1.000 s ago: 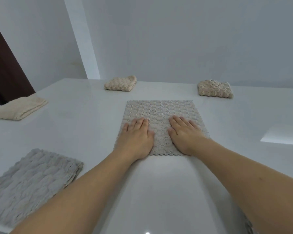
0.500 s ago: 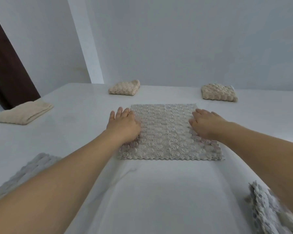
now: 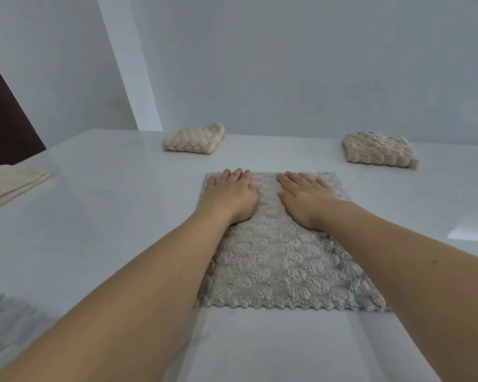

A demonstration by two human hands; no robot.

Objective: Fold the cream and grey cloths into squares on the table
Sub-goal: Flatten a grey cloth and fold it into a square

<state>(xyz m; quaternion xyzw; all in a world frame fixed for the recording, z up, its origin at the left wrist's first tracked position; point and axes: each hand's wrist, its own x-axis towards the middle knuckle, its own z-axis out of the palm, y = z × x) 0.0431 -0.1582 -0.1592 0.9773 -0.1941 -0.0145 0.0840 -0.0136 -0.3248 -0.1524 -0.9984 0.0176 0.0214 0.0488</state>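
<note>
A grey cloth (image 3: 276, 255) lies spread flat in the middle of the white desk (image 3: 116, 194), its scalloped near hem running straight across and its far edge just beyond the person's fingertips. The left hand (image 3: 231, 193) and the right hand (image 3: 304, 195) both rest palm-down on the far half, fingers straight and holding nothing — pressing rather than gripping. The cloth looks soft, light and fluffy, so it should drape limply and fold without resistance, though its nap may cling to the desk and the layers may spring up unless patted down. The far corners, or the near scalloped corners, seem the best places to pinch, since a hold in the middle would bunch it. Open desk surrounds the cloth on all sides. Two folded cream cloths sit well apart along the far edge, one at far left (image 3: 193, 139) and one at far right (image 3: 378, 150); another folded cream cloth (image 3: 9, 186) lies at the left, and a grey cloth (image 3: 3, 326) at the near left corner.
</note>
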